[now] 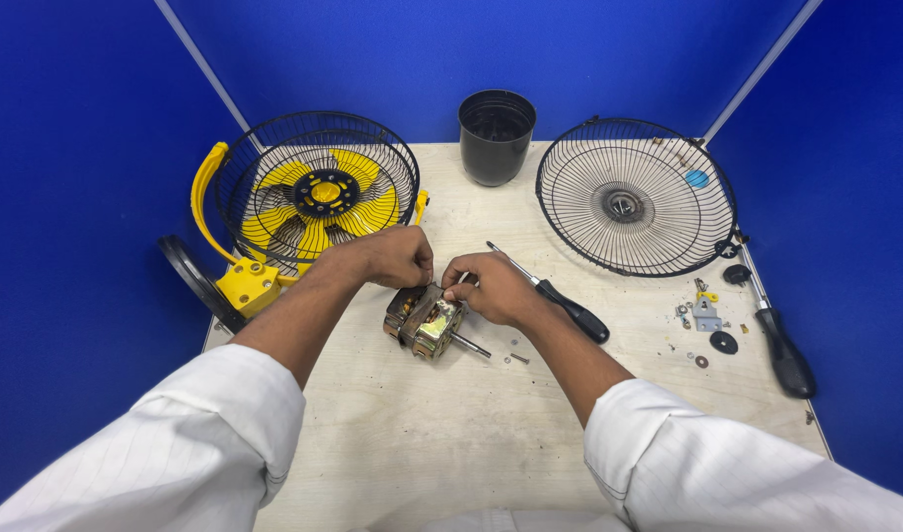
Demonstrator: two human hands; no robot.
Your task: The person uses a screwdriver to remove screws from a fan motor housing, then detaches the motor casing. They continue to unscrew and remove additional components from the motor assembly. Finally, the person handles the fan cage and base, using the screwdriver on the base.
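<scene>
Left hand (397, 258) and right hand (489, 286), each grip closed on fan motor (425, 323).

The walls (67, 148) are bright blue. The table (422, 424) is pale wood with soft light streaks. The fan blades (319, 197) are yellow behind a black wire cage (274, 148). The other wire cage (636, 197) is black too, with a small blue dot. The cup (496, 136) is black. The little motor (424, 323) is shiny silver and brown. The screwdriver handle (580, 317) is black. The sleeves (205, 443) are white with thin faint lines.
</scene>
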